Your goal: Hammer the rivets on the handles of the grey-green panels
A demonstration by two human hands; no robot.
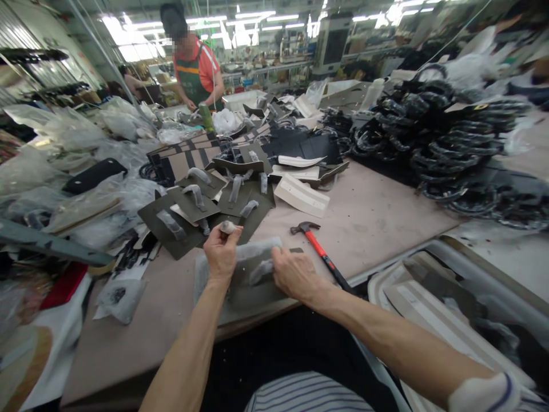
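- Your left hand [221,252] was closed, pinching a small pale piece at its fingertips, just above the far edge of the olive-grey panel [244,274].
- Your right hand [294,274] was curled down onto the panel, fingers gripping the wrapped strap loop [261,270] on its face.
- The panel lay flat at the near edge of the counter [369,223], partly under clear film.
- To do this well, you needed the right hand pressing the panel flat so it did not slide while the left worked the small piece; that is my judgement.
- The red-handled hammer [319,249] lay just right of your right hand, untouched.
- More matching panels [189,212] were stacked beyond, on the far side.
- No brand, label or writing was readable anywhere.
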